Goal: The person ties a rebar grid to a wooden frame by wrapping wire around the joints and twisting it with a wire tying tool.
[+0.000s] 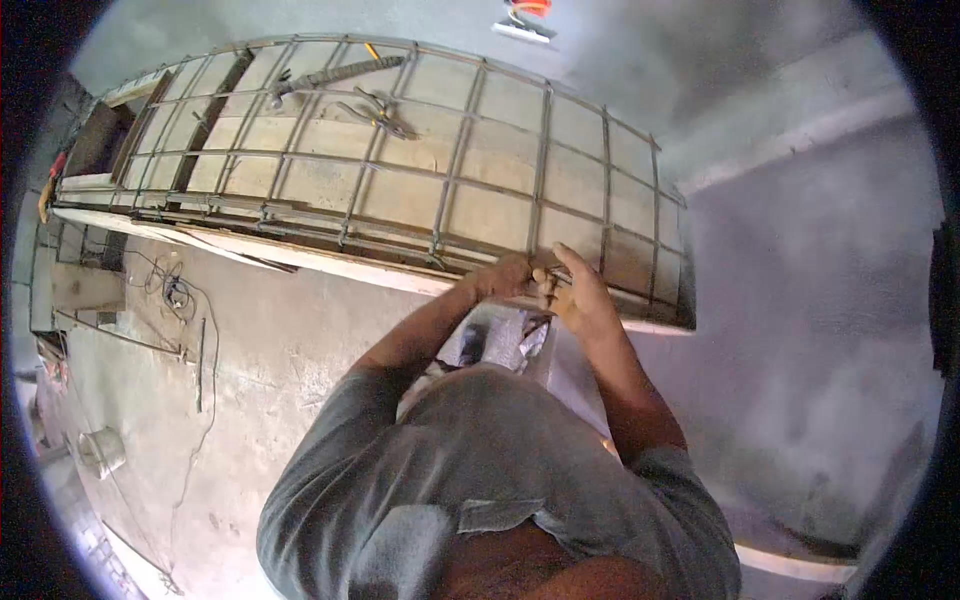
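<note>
A grid of steel bars (450, 180) lies over a long wooden form. At its near edge, right of the middle, my left hand (572, 290) is beside the bars, thumb raised and the other fingers curled; what they hold, if anything, is too small to tell. My right hand (508, 277) is next to it, closed at the same edge, its fingertips partly hidden. On the grid, farther off to the left, lie pliers (378, 115) and a hammer (335, 75) with a wrapped handle.
Below the form, the floor (260, 320) carries a tangled cable (172, 285) and a thin rod (201, 365) at the left. A bucket (102, 452) stands at the lower left. A trowel (523, 32) is at the top. A wall (810, 260) rises at the right.
</note>
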Demonstrator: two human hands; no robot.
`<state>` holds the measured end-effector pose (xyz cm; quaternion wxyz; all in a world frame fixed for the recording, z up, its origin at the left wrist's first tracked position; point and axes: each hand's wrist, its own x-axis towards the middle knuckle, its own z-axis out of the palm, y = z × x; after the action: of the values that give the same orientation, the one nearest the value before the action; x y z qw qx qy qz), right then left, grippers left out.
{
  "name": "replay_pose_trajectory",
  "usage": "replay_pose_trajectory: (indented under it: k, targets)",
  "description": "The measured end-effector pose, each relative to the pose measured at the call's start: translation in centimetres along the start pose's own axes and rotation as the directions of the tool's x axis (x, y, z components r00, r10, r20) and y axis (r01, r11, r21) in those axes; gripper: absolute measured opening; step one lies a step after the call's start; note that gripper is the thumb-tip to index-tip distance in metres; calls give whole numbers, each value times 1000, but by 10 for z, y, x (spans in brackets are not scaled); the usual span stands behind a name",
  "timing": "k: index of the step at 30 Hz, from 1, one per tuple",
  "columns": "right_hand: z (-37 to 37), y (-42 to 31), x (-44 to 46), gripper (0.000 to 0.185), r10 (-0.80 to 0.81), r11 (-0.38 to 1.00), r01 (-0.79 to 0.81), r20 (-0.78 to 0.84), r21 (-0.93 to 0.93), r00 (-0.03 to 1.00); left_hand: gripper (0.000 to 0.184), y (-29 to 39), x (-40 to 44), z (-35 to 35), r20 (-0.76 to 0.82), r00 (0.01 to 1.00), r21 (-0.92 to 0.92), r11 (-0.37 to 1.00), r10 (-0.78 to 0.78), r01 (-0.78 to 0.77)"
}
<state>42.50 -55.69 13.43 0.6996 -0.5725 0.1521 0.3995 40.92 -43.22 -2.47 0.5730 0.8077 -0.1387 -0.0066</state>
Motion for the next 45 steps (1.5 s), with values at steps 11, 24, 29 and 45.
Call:
replay_pose_trajectory:
  k: [11, 24, 29, 45]
  targets:
    - [-19, -42, 37, 61, 490, 691, 210, 662, -691, 566, 44, -48, -8, 10, 70, 975, 9, 977, -211, 211]
    - [28, -28, 116, 62, 223, -169, 929, 905, -330, 362, 79, -18, -16, 26, -103, 886, 191, 866, -451, 463]
    - [31, -45, 135, 53, 110, -136, 785, 778, -605, 619, 78, 33, -12, 14, -267, 847, 99, 861, -460, 499]
    - [-203, -65, 161, 20, 132, 870, 86, 399, -486, 908, 35, 23, -19, 27, -483, 760, 97, 836, -435, 540]
